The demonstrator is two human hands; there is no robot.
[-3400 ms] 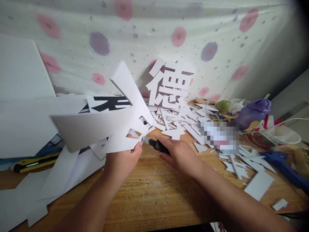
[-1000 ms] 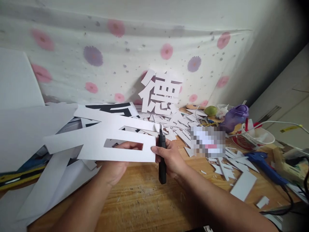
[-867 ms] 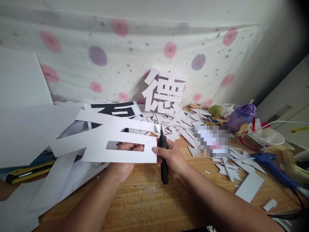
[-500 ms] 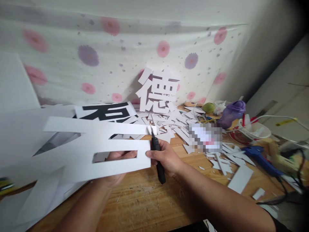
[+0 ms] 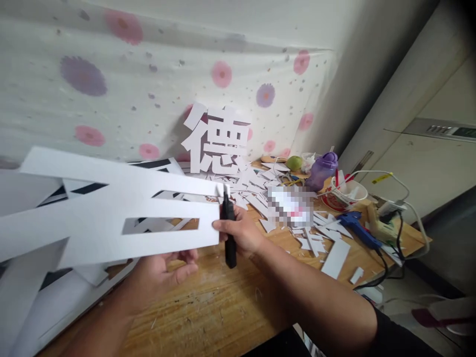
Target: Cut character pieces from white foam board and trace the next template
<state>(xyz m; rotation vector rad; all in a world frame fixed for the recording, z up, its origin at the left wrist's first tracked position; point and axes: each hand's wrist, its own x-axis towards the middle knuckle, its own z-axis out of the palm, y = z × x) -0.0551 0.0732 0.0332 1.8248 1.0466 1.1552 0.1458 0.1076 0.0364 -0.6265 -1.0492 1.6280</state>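
Observation:
A large white foam-board character [image 5: 100,223] with cut-out slots is held up over the table at the left. My right hand [image 5: 243,230] pinches its right edge, thumb in front, and also grips a black craft knife [image 5: 230,253] pointing upward. The knife's tip is by the end of the board's upper bar. Below the board's lower edge is my left hand [image 5: 159,270], its fingers loosely bent and apart, with nothing seen in it. Whether it touches the board I cannot tell.
Another white character [image 5: 223,144] leans against the flowered wall sheet. White offcuts [image 5: 256,183] cover the back of the wooden table [image 5: 186,317]. A blue glue gun [image 5: 357,230], a purple bottle [image 5: 322,171] and a tub [image 5: 345,193] stand right.
My left hand has come out from behind the board's slot to below its lower edge. My right hand still holds the board and knife. The view has turned right.

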